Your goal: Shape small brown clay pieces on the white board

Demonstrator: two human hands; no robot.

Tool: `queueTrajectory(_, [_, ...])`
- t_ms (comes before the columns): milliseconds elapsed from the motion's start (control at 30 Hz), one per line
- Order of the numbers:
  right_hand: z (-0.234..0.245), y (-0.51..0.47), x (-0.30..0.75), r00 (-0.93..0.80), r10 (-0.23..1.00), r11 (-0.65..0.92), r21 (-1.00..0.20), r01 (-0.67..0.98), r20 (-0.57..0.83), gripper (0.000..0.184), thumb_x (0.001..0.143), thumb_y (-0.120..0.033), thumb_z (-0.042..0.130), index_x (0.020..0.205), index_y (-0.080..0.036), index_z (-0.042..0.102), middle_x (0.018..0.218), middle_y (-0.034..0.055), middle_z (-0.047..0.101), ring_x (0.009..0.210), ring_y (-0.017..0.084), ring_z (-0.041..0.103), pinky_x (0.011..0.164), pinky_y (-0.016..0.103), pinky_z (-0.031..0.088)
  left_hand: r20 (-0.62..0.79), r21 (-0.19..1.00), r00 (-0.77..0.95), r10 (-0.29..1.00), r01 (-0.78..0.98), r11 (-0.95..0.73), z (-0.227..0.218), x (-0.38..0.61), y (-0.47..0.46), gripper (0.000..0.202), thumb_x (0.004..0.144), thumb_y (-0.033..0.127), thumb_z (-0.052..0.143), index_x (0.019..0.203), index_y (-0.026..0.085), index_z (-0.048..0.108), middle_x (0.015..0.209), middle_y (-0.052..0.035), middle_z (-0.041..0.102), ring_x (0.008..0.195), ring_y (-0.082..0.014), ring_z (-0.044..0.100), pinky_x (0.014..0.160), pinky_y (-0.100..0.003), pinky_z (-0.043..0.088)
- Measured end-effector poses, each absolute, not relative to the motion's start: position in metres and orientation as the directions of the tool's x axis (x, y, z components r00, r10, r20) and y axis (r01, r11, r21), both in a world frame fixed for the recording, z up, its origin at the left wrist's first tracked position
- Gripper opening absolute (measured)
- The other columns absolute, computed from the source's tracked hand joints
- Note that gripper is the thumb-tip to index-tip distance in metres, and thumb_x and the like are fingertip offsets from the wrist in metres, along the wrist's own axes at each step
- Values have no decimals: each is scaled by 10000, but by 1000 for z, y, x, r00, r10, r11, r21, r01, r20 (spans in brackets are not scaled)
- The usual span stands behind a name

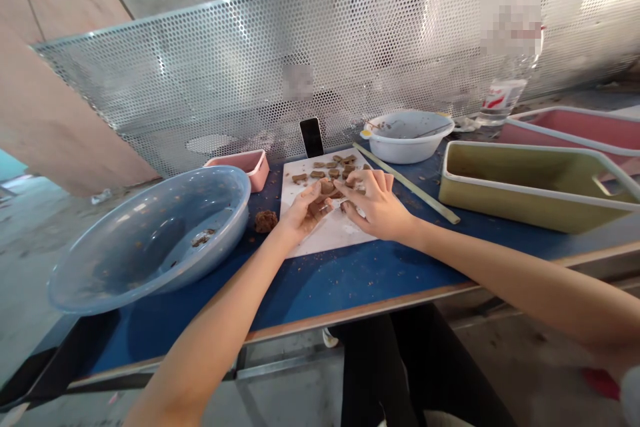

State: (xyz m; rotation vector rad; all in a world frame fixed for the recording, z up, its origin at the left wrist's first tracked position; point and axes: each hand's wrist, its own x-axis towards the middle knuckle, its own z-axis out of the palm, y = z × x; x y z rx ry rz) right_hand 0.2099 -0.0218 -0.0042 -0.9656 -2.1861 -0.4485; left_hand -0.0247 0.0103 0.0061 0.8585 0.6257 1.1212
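Note:
Both my hands meet over a white board (pixel 330 230) on the blue table. My left hand (pixel 303 210) is curled with its fingers round a brown clay-like piece (pixel 320 205). Pressed against the same brown material from the right is my right hand (pixel 375 203), fingers bent and close together. Several small brown shaped pieces (pixel 327 165) lie in rows on the board's far half. A loose brown lump (pixel 266 220) sits on the table just left of the board.
A large blue basin (pixel 150 240) stands at the left, a small pink box (pixel 247 163) behind it. A phone (pixel 312 137) leans on the perforated metal screen. A white bowl (pixel 407 137), a pale stick (pixel 407 183), a yellow-green tray (pixel 530 183) and a pink tray (pixel 575 127) lie right.

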Motion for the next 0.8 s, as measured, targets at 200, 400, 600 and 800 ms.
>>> queueTrajectory(200, [-6,-22,209,-547,428,652,173,738,720,869,1127,-322,583,1891,-365,171,1530,191,563,1354,395,502,1111,566,455,-106,813,265,958,-532,237,7,-22,10,301,881,307,1033,1076,196,832,1033,-33,867,849,-155,813,815,-263,665])
queueTrajectory(400, [-7,-25,207,-585,415,625,249,740,697,879,1099,-278,594,1878,-386,204,1551,163,612,1370,378,514,1121,546,400,-175,805,218,960,-529,267,6,-23,13,222,942,288,979,1079,185,839,1007,-43,870,853,-161,819,857,-275,669])
queueTrajectory(600, [-8,-24,208,-597,397,593,302,746,697,845,1113,-276,571,1881,-311,219,1564,177,630,1363,372,517,1109,542,389,-186,805,220,957,-524,277,7,-22,13,226,942,299,981,1074,189,834,1000,-36,869,821,-155,816,833,-273,672])
queueTrajectory(800, [-8,-23,208,-639,367,621,334,710,676,806,1104,-257,595,1855,-342,315,1564,155,650,1384,364,531,1142,540,401,-182,809,211,960,-523,268,7,-23,13,186,938,284,977,1020,183,843,972,-40,864,822,-161,804,800,-267,648])
